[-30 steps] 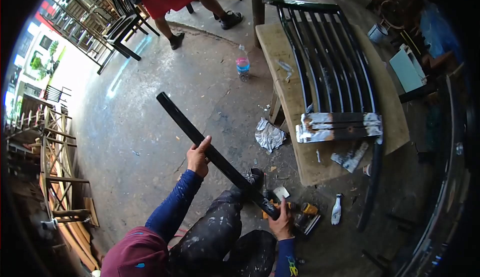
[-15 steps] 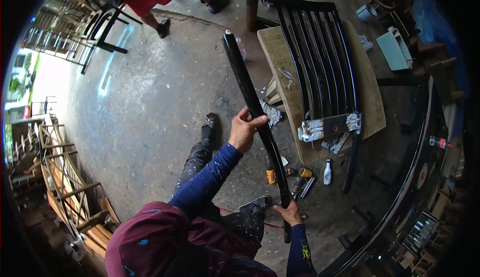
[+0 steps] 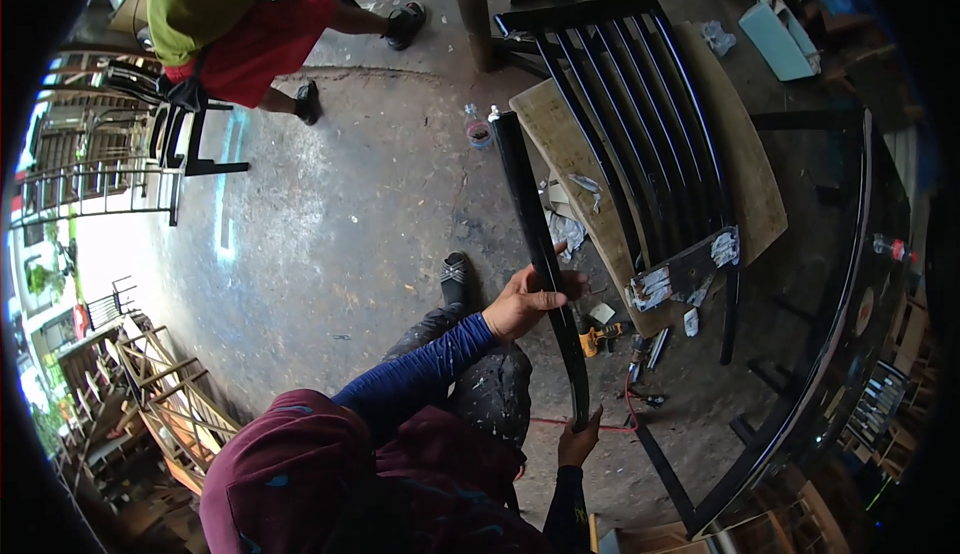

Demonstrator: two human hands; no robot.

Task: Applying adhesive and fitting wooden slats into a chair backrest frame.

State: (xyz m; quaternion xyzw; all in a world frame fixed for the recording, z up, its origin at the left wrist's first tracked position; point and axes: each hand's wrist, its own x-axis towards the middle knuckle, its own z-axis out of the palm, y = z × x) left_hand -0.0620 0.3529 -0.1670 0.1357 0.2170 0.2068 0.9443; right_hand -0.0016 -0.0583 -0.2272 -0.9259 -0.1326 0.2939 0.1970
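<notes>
A long, slightly curved black wooden bar [image 3: 540,229] with a small whitish peg at its far end slants across the middle. My left hand [image 3: 525,304] holds it below its middle, thumb across the front and fingers reaching behind. At the near end, my right hand [image 3: 578,439] is closed round the bar's tip. To the right, a black slatted frame [image 3: 640,114] lies on a pale wooden board [image 3: 760,194]. White-smeared wrapping [image 3: 652,289] covers parts of the frame's near end.
A yellow power drill [image 3: 598,338] and a red hose [image 3: 632,404] lie on the floor. A dark post [image 3: 468,9] stands at the far side, near a person in red shorts [image 3: 255,49]. Black framework [image 3: 850,284] curves along the right. Wooden frames [image 3: 170,374] stand at left.
The bar's far end has moved nearer, and my left hand grips lower along it. My right hand has shifted to the bar's near tip. The person at far left shows more fully.
</notes>
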